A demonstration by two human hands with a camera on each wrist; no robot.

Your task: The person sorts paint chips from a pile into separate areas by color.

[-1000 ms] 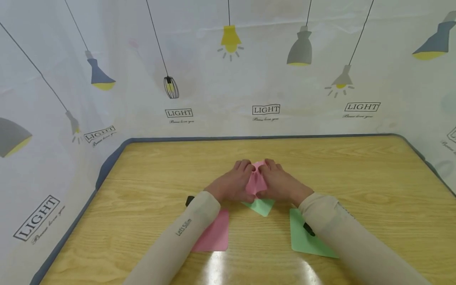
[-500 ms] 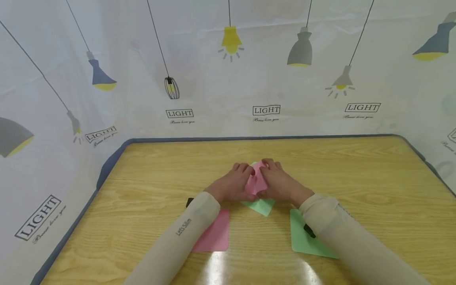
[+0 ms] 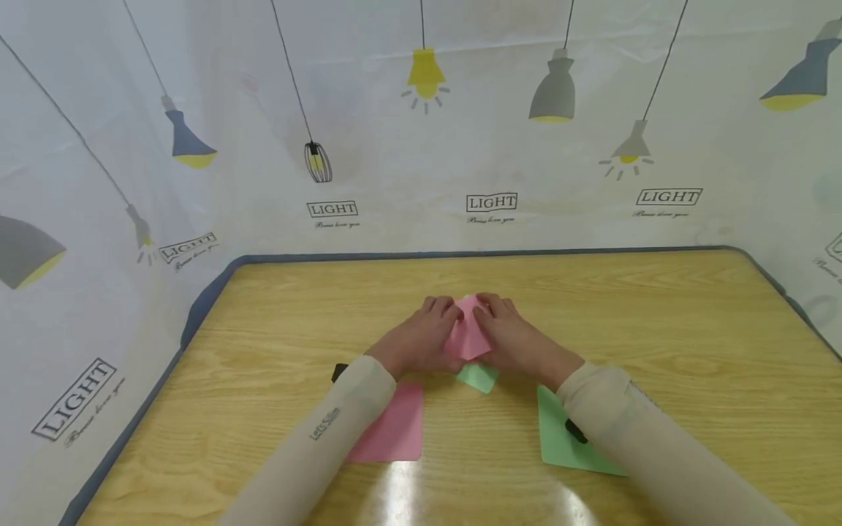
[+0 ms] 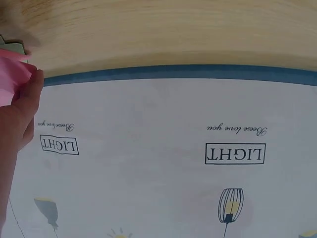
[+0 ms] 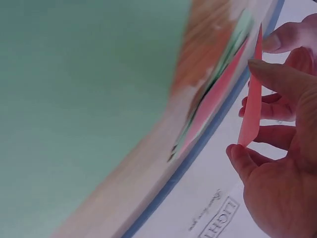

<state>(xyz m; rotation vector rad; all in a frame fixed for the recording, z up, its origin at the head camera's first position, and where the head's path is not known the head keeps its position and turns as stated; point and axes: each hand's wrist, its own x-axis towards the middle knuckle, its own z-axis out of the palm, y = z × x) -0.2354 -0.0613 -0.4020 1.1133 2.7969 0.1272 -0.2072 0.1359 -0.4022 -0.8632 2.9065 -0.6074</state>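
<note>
Both hands hold one piece of pink paper [image 3: 469,330] between them, over the middle of the table. My left hand [image 3: 427,336] grips its left side with bent fingers, while my right hand [image 3: 516,337] pinches the right side. Seen from the right wrist, this pink paper [image 5: 253,109] is nearly edge-on, with fingertips on its edges. It is raised above a small stack of green paper [image 5: 237,39] and pink paper [image 5: 215,101]. In the head view, a corner of green paper [image 3: 480,377] shows below the hands; the rest of the stack is hidden.
A pink sheet [image 3: 403,431] lies under the left forearm, and a green sheet [image 3: 559,438] under the right forearm; both are partly covered. The wooden table [image 3: 316,307] has a blue edge strip [image 3: 368,256] along a white printed backdrop [image 3: 395,153].
The pink paper between the hands looks flatter, with its earlier puckers mostly gone. Less of the green corner below shows. The left forearm has shifted slightly left.
</note>
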